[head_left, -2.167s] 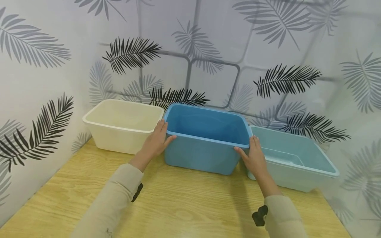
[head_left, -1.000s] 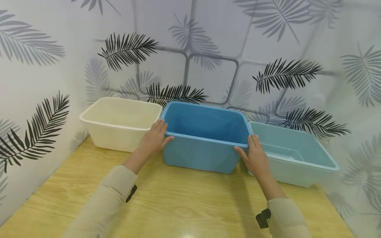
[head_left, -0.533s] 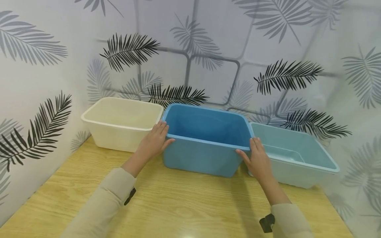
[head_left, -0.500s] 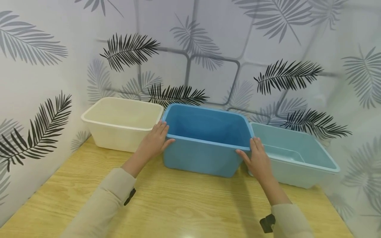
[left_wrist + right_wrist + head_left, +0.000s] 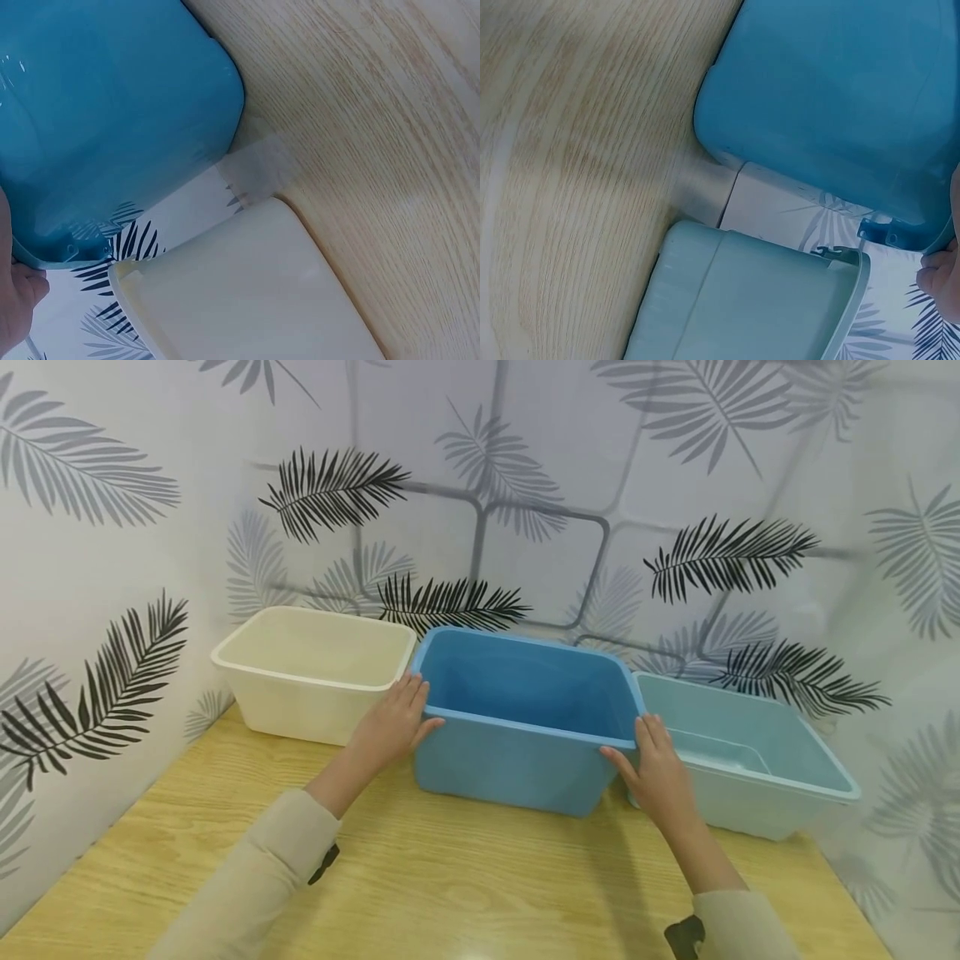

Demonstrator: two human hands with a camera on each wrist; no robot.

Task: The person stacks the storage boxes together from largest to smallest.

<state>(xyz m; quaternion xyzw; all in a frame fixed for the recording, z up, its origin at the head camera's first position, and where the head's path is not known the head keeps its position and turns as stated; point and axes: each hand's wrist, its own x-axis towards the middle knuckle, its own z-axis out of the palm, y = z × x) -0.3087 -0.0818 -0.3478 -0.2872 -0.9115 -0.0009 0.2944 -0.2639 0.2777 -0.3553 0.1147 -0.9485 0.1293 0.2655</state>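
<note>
A deep blue plastic bin (image 5: 510, 768) stands in the middle of a row of three, its open top showing a bare inside. At its left front corner my left hand (image 5: 392, 720) grips the rim, thumb on the front and fingers along the side. My right hand (image 5: 662, 777) holds the opposite front corner the same way. In the left wrist view, curled fingers (image 5: 26, 289) show at the blue rim. The right wrist view likewise has fingers (image 5: 939, 271) bent at the rim's edge.
To the left stands a cream bin (image 5: 292, 706), close beside the blue one. A pale teal bin (image 5: 738, 802) is at the right. They sit on a wood-grain table (image 5: 465, 885) against a wall (image 5: 540, 443) with leaf prints.
The blue bin has shifted slightly toward me, with both hands keeping hold of its rim. The cream and teal bins have stayed in place.
</note>
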